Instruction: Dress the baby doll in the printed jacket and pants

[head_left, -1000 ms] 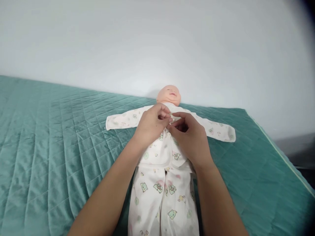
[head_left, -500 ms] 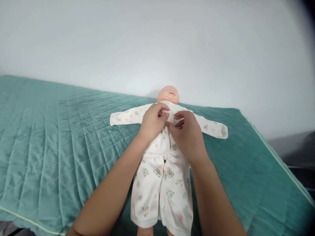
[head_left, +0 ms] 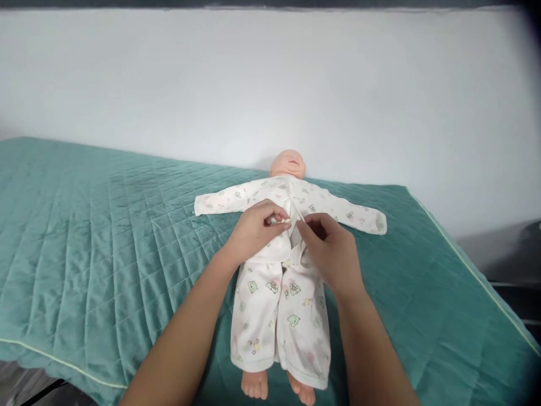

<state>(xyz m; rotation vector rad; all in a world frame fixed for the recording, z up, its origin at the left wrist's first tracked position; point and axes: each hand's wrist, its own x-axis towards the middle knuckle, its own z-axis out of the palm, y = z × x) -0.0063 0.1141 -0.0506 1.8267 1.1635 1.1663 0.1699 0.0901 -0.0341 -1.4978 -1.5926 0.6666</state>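
A baby doll [head_left: 288,163] lies on its back, head toward the wall, feet toward me. It wears a white printed baby shirt [head_left: 315,197] with both sleeves spread out, and matching pants [head_left: 257,304]. My left hand [head_left: 257,228] pinches the left front edge of the shirt, low on the belly. The right front edge is between the thumb and fingers of my right hand [head_left: 332,245]. Below the chest the two edges stand apart, showing a gap between them; higher up they meet. Any button under my fingertips is too small to make out.
A green quilted cover [head_left: 127,237] with a pale piped edge lies under the doll. Behind it rises a white wall [head_left: 270,79]. Dark objects [head_left: 519,270] stand past the right edge, and floor shows at the lower left.
Both hands have moved down the shirt front from the chest to the belly. The lower edges are now pulled apart. My view has tilted slightly, so the doll's feet now show.
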